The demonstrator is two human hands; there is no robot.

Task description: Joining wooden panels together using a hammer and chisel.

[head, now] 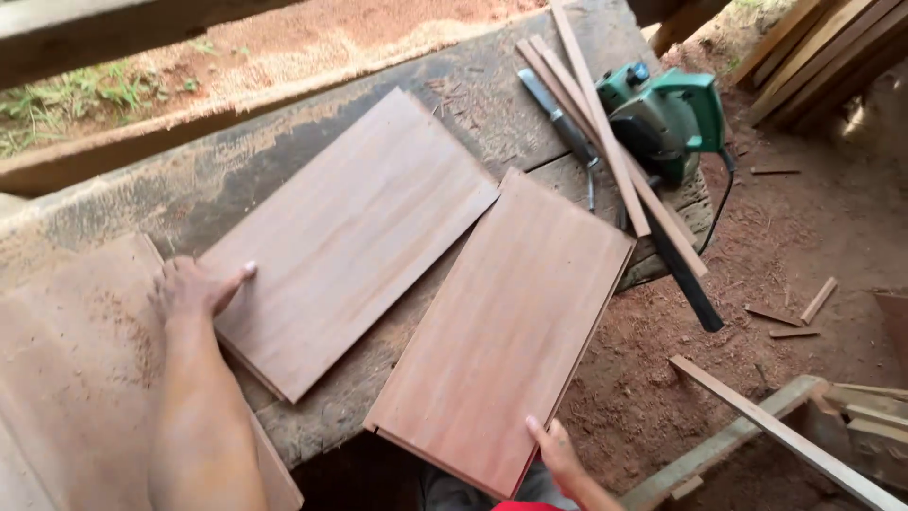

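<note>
Left hand [194, 287] lies flat, fingers loosely together, on the left board [350, 232] at about 9 o'clock. Right hand [558, 452] grips the second board [506, 326] at its 5 o'clock corner, planer [667, 114] up at 1.

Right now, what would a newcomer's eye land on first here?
Two reddish boards lie side by side on the worn bench: the left hand rests at the left board, the right hand at the near edge of the right board. A green power tool sits at the bench's far right corner.
</note>
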